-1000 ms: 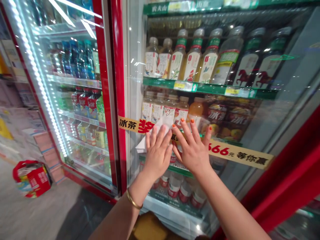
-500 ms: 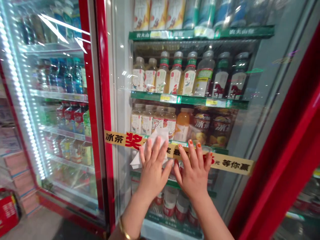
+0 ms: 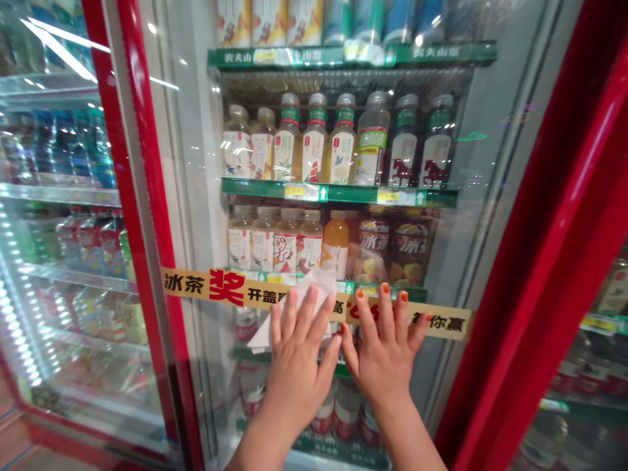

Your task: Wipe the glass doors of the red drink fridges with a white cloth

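Against the glass door (image 3: 196, 163) of a red-framed drinks cooler, my left hand (image 3: 301, 353) lies flat with fingers spread. Under its fingers is a white tissue (image 3: 262, 337), pressed on the glass and partly hidden. My right hand (image 3: 385, 353) is just to the right, fingers spread, palm toward the glass, with nothing visible in it. Its fingertips, with orange nails, overlap a yellow printed strip (image 3: 186, 283) that runs across the door. The strip passes behind both hands.
Behind the glass, bottles (image 3: 313, 147) stand on shelves with green edges (image 3: 353, 192). A second lit cooler (image 3: 59, 194) is on the left. Red door framing (image 3: 554, 261) slants along the right, with more bottles beyond it.
The view has shifted to the right. Along the yellow strip, both hands and the tissue have moved right, uncovering characters on the left. The fingers remain spread.
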Demonstrator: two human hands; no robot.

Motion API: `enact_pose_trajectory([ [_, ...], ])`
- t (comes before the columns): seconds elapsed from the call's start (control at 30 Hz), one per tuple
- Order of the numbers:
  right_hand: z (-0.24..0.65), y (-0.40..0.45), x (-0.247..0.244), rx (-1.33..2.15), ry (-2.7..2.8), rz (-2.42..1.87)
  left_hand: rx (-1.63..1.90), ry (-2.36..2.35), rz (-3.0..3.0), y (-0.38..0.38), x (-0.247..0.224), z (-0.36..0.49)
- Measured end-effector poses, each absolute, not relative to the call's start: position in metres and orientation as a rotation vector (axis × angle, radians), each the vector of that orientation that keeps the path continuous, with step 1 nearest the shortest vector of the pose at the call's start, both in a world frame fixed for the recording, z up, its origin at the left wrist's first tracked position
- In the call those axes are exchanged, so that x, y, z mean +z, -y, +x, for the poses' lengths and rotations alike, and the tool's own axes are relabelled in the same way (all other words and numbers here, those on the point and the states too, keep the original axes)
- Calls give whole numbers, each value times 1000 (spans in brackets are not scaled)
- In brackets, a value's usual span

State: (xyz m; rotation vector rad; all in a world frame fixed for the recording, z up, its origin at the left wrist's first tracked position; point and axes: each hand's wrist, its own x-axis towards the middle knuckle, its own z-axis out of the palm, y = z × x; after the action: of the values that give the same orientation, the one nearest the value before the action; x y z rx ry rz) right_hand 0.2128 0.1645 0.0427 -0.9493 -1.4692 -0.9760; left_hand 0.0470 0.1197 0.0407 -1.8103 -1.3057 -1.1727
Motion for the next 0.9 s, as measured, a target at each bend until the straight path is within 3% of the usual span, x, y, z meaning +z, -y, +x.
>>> enact_pose_trajectory([
  [0.13, 210, -165, 42, -974, 1454, -949, -1236, 1382, -1713, -118, 9, 21],
  [0.27, 206, -164, 43, -968, 1435, -966, -1438, 1486, -1600, -133, 48, 18],
  [0.37, 210, -158, 44, -947, 1477, -955, -1340, 1382, -1748, -137, 72, 48],
  [0.5, 234, -146, 46, -897, 1566, -969, -1071, 1202, -1917, -122, 38, 61],
  [0.6, 261, -147, 50, -911, 1487, -1026, -1092, 1256, -1847, -116, 10, 36],
  [0.77, 287, -165, 54, -995, 1397, -1053, -1277, 1421, -1764, -128, 54, 39],
  [0.9, 287, -171, 51, -1020, 1395, -1026, -1095, 1207, -1924, -128, 66, 83],
])
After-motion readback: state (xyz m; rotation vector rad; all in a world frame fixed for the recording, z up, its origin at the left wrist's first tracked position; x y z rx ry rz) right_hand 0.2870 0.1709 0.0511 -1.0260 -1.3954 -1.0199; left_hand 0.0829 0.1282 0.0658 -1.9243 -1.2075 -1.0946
